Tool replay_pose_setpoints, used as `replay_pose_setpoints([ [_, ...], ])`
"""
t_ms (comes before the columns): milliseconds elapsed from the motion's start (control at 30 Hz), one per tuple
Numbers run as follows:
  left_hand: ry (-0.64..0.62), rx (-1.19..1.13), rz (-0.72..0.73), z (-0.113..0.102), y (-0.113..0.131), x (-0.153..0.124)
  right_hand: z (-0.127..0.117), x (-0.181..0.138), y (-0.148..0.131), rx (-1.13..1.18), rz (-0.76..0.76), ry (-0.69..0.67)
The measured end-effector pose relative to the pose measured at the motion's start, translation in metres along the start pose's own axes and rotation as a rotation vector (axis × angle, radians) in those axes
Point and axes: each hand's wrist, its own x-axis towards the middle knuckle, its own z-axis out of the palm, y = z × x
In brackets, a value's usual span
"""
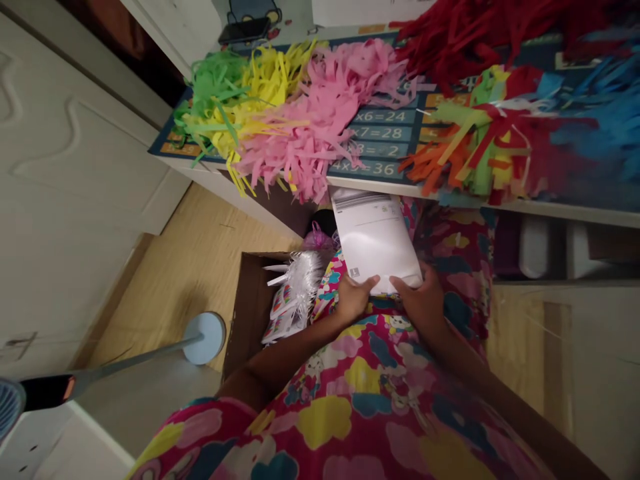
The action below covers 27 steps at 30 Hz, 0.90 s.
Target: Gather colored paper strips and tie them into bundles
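Note:
A white plastic mailing bag [375,233], with fine print and dark stripes along its far end, lies over my lap below the table edge. My left hand [355,297] pinches its near left corner, thumb on top. On the near right corner my right hand [420,297] grips the same bag, its thumb also on the upper face. The fingers beneath the bag are hidden. Just beyond the bag, the table [385,152] carries pink tissue-paper fringe [325,113] and a mixed-colour fringe bundle [495,133].
Yellow [275,77], green [217,83], red [465,33] and blue fringe [605,120] cover more of the table. A phone [245,30] lies at the back. Left of my lap stands a cardboard box [247,293] with packets inside; a fan stand [204,338] is further left.

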Motion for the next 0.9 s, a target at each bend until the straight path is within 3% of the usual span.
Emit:
replay_pose_setpoints([
  [167,0.009,0.006,0.016,0.002,0.0,-0.005,0.0,0.001,0.001,0.009,0.033,0.013],
  [333,-0.061,0.046,0.041,0.002,-0.003,-0.004,0.002,0.005,0.005,0.028,0.056,0.055],
  [900,0.036,0.019,-0.003,-0.006,-0.019,0.002,-0.007,0.001,-0.003,0.109,0.124,-0.115],
])
